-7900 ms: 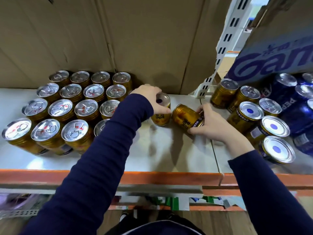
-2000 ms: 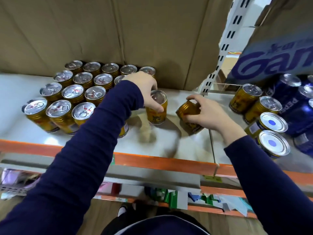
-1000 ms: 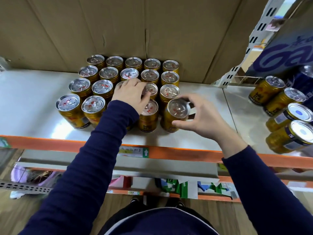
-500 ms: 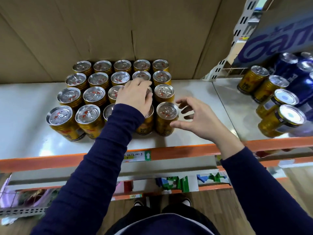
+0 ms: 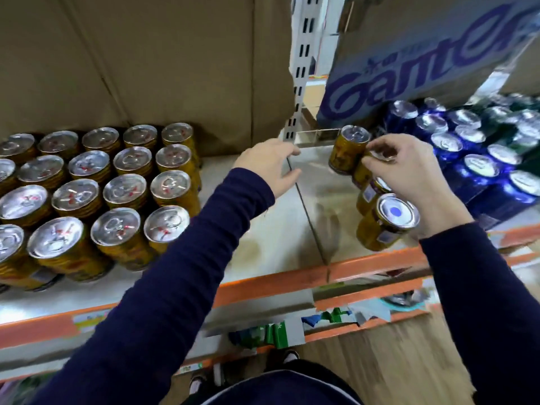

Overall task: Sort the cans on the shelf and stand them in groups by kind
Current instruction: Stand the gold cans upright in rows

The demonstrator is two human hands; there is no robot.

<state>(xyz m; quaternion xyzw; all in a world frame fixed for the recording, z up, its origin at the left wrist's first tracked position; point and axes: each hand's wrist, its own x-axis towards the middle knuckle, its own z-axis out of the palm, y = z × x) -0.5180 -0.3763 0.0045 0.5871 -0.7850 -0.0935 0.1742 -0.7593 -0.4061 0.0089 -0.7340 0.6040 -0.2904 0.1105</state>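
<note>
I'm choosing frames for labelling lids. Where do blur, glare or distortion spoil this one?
Head view: the grouped gold cans on the left are fairly sharp, with glare on the nearest lids; the blue cans at right smear with motion blur; the right hand gripping a gold can is slightly soft; the wide lens leaves the orange shelf edge slanted.

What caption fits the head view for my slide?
Right hand grips a gold can beside blue cans; left hand hovers open.

right grip (image 5: 409,171) covers most of the gold can (image 5: 360,172) it pinches: top and label hidden. next can (image 5: 366,197), just below the grip, is half behind the palm. blue cans (image 5: 473,159) right of the grip are blurred, print unreadable. gold block (image 5: 87,194) far left of the grip is cut by the frame edge.
</note>
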